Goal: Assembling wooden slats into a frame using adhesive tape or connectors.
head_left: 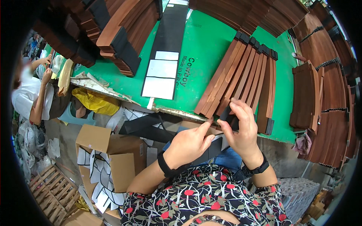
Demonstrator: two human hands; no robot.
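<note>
Several reddish-brown wooden slats lie side by side on the green tabletop, their far ends capped in black. My left hand is at the near end of this row, index finger reaching to a slat's tip and the other fingers curled; what it grips, if anything, is hidden. Just right of it, my right hand has thumb and fingers around the near end of a slat, where a black strip covers the wood. A long black sheet with white labels or backing pieces lies left of the slats.
Stacked wooden slats stand at the far left, with more stacks along the right. Below the table's near edge is an open cardboard box of black-edged white sheets. Another person sits at the left. A wooden pallet lies lower left.
</note>
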